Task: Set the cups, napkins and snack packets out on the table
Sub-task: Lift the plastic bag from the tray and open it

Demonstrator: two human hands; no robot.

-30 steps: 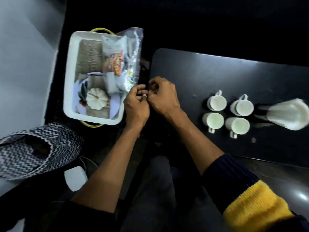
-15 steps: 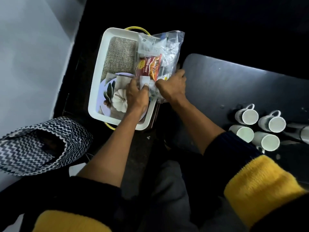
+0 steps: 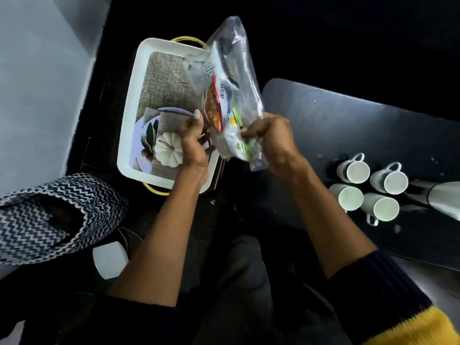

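Observation:
A clear plastic bag (image 3: 231, 78) holding snack packets, one red and orange (image 3: 214, 108), one white and green (image 3: 235, 140), is lifted above the right side of a white tray (image 3: 135, 100). My right hand (image 3: 276, 143) is shut on the bag's lower right edge. My left hand (image 3: 194, 138) touches the bag's lower left side with fingers partly spread; its grip is unclear. Several white cups (image 3: 353, 170) stand grouped on the dark table (image 3: 336, 120) at the right.
The tray has yellow handles (image 3: 189, 41) and a printed picture of burlap, a plate and a white pumpkin (image 3: 165, 153). A zigzag-patterned bag (image 3: 49, 215) lies at the lower left. A white cone-shaped object (image 3: 445, 197) lies right of the cups.
Both hands went from near the table's corner to the tray, took hold of the plastic bag and raised it above the tray. The view shifted left.

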